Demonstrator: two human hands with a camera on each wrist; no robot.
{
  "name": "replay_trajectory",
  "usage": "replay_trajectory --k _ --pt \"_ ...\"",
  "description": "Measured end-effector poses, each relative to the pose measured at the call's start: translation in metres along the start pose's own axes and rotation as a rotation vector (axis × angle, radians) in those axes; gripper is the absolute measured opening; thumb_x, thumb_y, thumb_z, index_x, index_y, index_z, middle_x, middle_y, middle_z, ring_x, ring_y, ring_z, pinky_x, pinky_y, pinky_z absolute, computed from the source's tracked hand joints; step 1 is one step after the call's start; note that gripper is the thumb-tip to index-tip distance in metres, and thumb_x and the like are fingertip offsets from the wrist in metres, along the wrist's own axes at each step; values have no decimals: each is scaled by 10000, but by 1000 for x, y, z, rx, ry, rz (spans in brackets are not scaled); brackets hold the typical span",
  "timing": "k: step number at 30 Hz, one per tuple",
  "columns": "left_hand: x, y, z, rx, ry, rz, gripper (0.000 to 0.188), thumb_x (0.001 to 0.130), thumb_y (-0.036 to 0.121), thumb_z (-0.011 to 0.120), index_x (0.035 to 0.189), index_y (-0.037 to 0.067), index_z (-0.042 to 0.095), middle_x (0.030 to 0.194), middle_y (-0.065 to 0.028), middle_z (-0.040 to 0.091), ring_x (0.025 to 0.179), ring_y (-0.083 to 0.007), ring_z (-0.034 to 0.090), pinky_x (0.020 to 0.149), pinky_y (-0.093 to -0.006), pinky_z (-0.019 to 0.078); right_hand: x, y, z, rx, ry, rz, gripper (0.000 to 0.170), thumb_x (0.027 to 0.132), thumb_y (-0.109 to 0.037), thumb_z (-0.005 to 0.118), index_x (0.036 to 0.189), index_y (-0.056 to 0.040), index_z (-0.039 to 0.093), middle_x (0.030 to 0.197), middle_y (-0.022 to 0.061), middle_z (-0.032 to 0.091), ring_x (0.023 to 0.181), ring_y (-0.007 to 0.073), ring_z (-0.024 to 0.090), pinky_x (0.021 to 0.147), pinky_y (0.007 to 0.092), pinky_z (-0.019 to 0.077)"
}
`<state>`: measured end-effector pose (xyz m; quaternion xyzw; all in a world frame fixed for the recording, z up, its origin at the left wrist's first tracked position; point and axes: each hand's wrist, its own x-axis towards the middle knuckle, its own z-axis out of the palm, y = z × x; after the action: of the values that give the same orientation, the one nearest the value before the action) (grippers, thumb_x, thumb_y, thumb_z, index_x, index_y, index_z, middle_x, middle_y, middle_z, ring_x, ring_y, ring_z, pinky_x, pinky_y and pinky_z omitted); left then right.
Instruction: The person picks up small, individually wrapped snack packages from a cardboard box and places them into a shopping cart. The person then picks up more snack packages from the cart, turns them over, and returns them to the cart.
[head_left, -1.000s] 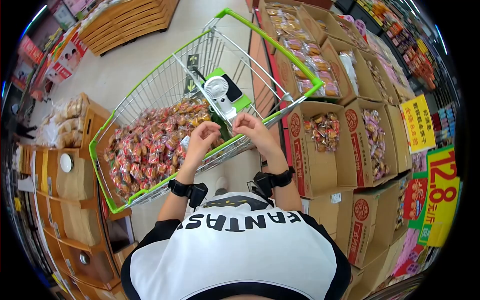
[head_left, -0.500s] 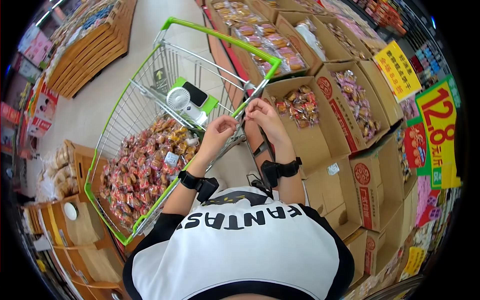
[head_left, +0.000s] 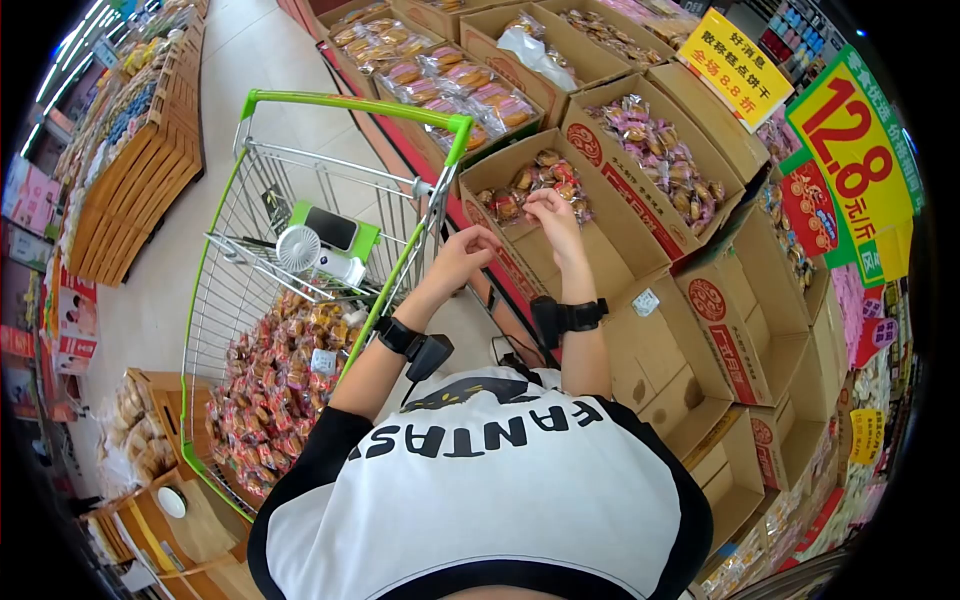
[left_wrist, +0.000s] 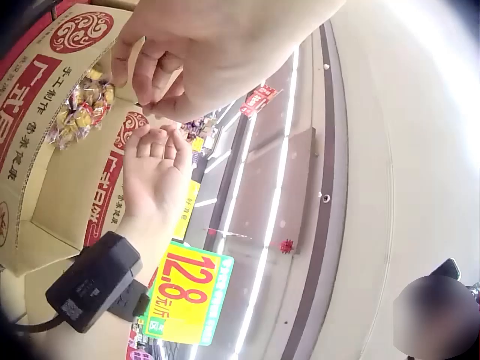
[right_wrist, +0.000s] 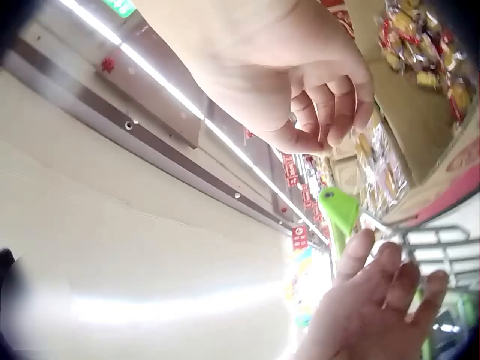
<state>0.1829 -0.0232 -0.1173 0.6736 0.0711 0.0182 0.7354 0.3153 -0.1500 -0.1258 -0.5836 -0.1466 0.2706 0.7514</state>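
In the head view my right hand (head_left: 556, 228) is held over the near end of a carton (head_left: 600, 235), with loosely bent fingers and nothing in them. Behind its fingertips lie several small wrapped cakes (head_left: 508, 203) in red and clear film. My left hand (head_left: 462, 262) hovers between that carton and the cart (head_left: 212, 330), its fingers loosely bent and holding nothing. Each wrist view shows both hands apart from each other; thumb and fingertips of the right hand (right_wrist: 285, 90) come close together around bare air.
The cart holds a big heap of wrapped cakes (head_left: 275, 385), plus a white hand fan (head_left: 298, 248) and a dark phone (head_left: 330, 228) on its green seat flap. More cartons of packed pastries (head_left: 470, 95) line the right. A 12.8 price sign (head_left: 850, 125) hangs beyond. Wooden shelving (head_left: 150, 170) stands far left.
The view has turned right, so the cart has shifted left and the cartons have come nearer the middle. My hands have moved from over the cart's side toward the carton of wrapped cakes, and further apart.
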Motion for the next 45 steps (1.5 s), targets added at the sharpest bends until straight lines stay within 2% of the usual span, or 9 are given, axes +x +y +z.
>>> replay_trajectory --k 9,17,23,29,31,34,37,41,45 --pt "56 -35 13 207 -59 -10 130 707 27 493 833 27 526 693 -5 514 643 -64 467 569 -185 374 29 40 -54 -169 -39 145 106 759 -69 508 859 -42 527 744 16 551 646 65 511 554 171 407" --pt "111 -44 23 282 -106 -274 196 790 159 423 890 26 526 755 -33 533 655 -89 506 560 -215 420 31 54 -79 -204 36 250 139 783 -146 489 873 -71 564 736 -4 553 659 55 513 581 176 417" --pt "178 -108 2 779 -145 -158 235 740 224 500 832 15 558 723 -89 556 676 -143 517 571 -263 423 32 64 -97 -216 29 259 130 771 -165 499 792 -88 602 690 -26 544 627 43 502 567 169 408" --pt "197 -114 3 1187 -135 -245 339 694 333 521 805 20 589 796 -185 569 760 -298 519 677 -376 415 33 74 -105 -156 98 334 136 765 -183 505 791 -91 601 688 -27 540 616 50 510 556 176 414" --pt "211 -127 -2 1429 -398 -247 353 725 342 471 828 26 587 850 -160 573 797 -306 519 721 -387 397 36 82 -108 -134 109 336 144 769 -194 499 791 -93 599 692 -27 540 611 50 506 559 177 412" --pt "229 -183 -20 1626 -451 -188 364 750 340 422 866 36 584 888 -145 572 863 -297 514 782 -417 356 38 89 -112 -134 105 323 168 779 -214 494 826 -93 601 705 -29 544 611 48 499 559 178 407" --pt "236 -196 -28 1471 -614 -163 365 760 331 406 900 41 578 909 -162 563 904 -282 512 798 -420 349 37 90 -113 -118 126 321 207 791 -235 492 894 -89 598 712 -27 549 608 48 491 553 177 399" --pt "241 -211 -42 1567 -622 -105 372 744 333 426 911 35 573 915 -170 557 891 -288 519 765 -381 388 40 96 -116 -93 153 329 195 780 -227 502 894 -113 612 714 -18 551 608 66 483 527 195 385" --pt "232 -174 -23 1551 -660 -239 395 711 348 468 916 25 566 914 -186 552 849 -310 529 739 -359 410 44 103 -122 -126 100 310 231 804 -250 484 933 -97 598 738 -25 554 630 54 493 559 187 401"
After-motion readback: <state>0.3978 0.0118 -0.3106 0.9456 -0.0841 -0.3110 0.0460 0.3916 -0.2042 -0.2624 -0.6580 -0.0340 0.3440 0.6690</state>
